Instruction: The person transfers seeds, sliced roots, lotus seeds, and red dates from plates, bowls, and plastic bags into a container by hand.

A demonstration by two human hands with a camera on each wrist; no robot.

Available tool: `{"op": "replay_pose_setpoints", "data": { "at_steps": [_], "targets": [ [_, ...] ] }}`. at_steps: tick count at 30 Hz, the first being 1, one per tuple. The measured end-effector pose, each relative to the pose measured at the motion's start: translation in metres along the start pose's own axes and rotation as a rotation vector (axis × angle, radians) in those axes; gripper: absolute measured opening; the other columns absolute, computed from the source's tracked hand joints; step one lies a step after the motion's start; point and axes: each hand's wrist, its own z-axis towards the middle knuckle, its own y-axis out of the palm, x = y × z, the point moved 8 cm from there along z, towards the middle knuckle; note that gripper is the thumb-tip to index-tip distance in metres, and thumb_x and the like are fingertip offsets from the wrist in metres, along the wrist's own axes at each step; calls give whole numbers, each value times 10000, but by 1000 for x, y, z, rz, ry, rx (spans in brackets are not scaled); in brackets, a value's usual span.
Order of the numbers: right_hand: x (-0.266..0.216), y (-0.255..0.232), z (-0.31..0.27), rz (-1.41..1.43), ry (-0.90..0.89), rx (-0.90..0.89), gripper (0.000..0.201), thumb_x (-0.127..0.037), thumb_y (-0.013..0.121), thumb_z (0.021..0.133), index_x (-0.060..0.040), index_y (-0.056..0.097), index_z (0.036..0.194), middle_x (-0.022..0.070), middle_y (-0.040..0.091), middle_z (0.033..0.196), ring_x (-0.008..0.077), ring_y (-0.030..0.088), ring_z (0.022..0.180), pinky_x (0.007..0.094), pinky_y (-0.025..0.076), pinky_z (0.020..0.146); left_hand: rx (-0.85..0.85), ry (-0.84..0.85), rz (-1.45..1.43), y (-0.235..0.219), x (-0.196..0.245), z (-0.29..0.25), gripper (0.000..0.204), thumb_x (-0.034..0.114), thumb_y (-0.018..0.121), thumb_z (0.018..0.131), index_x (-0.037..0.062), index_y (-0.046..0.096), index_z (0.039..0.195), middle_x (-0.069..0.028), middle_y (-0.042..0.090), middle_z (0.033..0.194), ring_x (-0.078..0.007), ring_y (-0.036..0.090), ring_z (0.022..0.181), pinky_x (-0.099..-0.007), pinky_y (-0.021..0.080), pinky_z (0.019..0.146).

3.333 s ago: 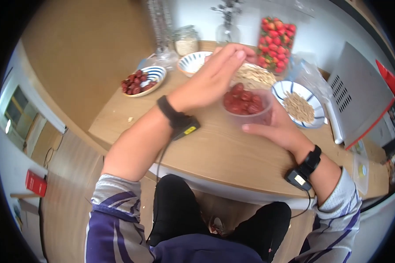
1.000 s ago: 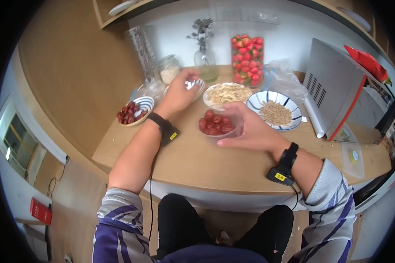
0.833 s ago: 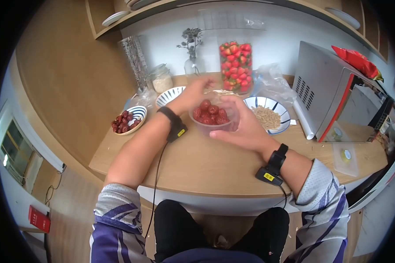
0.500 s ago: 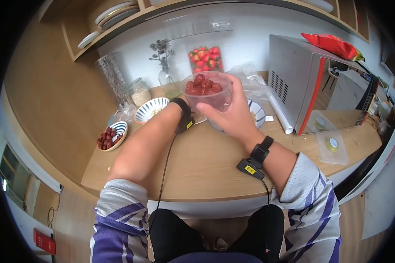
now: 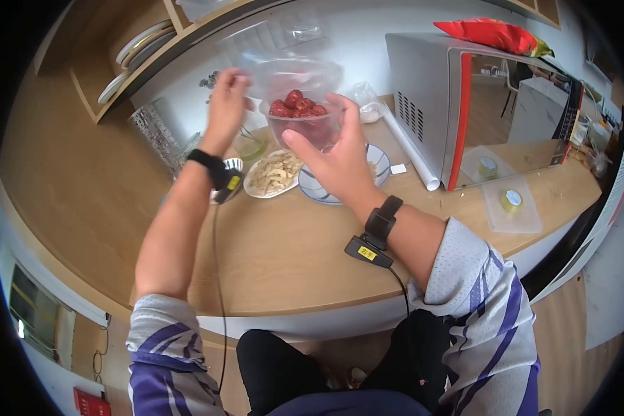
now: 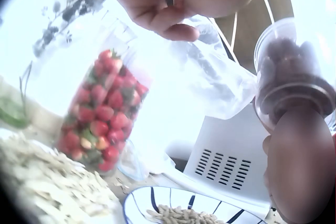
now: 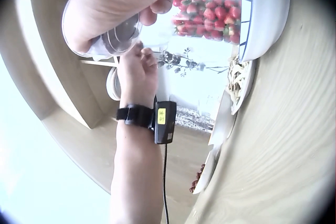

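My right hand (image 5: 340, 156) grips a clear plastic cup (image 5: 305, 130) of red dates (image 5: 298, 105), raised above the counter; the cup is upright in the head view. To its left, my left hand (image 5: 227, 111) is raised with curled fingers, pinching the edge of a clear plastic bag (image 5: 291, 73) that stretches behind the cup. In the left wrist view the bag (image 6: 223, 79) hangs beside the curled fingers of my left hand (image 6: 178, 3). The right wrist view shows my left hand (image 7: 139, 74) beyond the cup; its exact fingertip contact is hard to see.
A plate of pale slices (image 5: 274, 175) and a blue-striped plate (image 5: 319, 188) lie below the hands. Strawberries (image 6: 105, 111) stand in a clear container behind. At the right are a white roll (image 5: 412, 149), a microwave (image 5: 423, 104) and a clear lid (image 5: 523, 215).
My left hand has come back from behind the cup to the left, with the bag now stretched beside it. The right hand still grips the cup. The view has turned right.
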Motion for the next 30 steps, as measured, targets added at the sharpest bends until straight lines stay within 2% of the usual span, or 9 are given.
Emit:
{"op": "replay_pose_setpoints", "data": {
  "at_steps": [2,6,7,9,10,11,14,24,30],
  "targets": [
    [0,1,0,30,-26,-10,953,-233,969,976,58,328,1620,276,655,1495,297,747,1326,415,643,1095,83,96,102,-42,26,0,301,245,560,1214,12,665,1373,-71,762,1140,-102,713,818,-286,537,660],
    [2,4,-1,63,-73,-17,859,-237,965,979,41,411,1574,242,672,1494,288,755,1311,423,642,1086,-22,350,302,-119,71,-2,236,152,487,1144,29,688,1140,-25,670,977,-108,626,840,-305,501,736],
    [2,2,-1,-13,-130,-10,853,-237,966,978,35,419,1573,239,677,1488,280,757,1301,419,643,1074,-16,467,529,-113,106,-23,190,80,491,1051,11,662,1007,-67,615,901,-165,606,833,-349,495,767],
    [7,4,-4,-158,-235,-14,839,-236,969,977,24,435,1570,233,686,1474,266,760,1282,411,645,1052,-276,522,643,-96,131,-49,156,64,506,991,-4,642,956,-108,591,890,-222,607,814,-372,505,771],
    [14,7,-6,-66,-161,-42,838,-245,972,976,14,439,1569,228,692,1466,258,761,1271,407,644,1044,-396,544,705,-90,135,-63,140,56,513,961,-11,632,930,-128,578,884,-250,608,805,-383,510,773],
    [20,11,-8,30,-88,-76,837,-253,974,975,5,444,1569,223,697,1458,251,762,1260,402,644,1036,-497,545,711,-80,133,-78,117,73,527,876,-22,594,884,-138,545,869,-302,571,797,-409,473,745],
    [22,24,-16,221,109,-195,866,-301,991,961,-32,450,1581,189,714,1425,231,760,1247,397,636,1037,-739,510,718,-59,124,-122,119,78,575,847,-15,640,881,-183,598,876,-395,619,785,-481,516,725],
    [24,34,-27,49,225,-400,813,-270,970,969,-37,506,1595,151,712,1420,230,742,1305,392,611,1076,-712,378,344,-51,109,-153,160,-6,573,843,-12,672,968,-125,654,999,-304,650,968,-399,540,910],
    [23,32,-21,96,272,-412,785,-265,937,990,-42,507,1608,125,704,1432,211,706,1335,391,586,1118,-674,130,26,-51,83,-151,199,-76,515,939,-5,655,1062,-80,645,1153,-197,640,1103,-362,516,1029]
  ]
}}
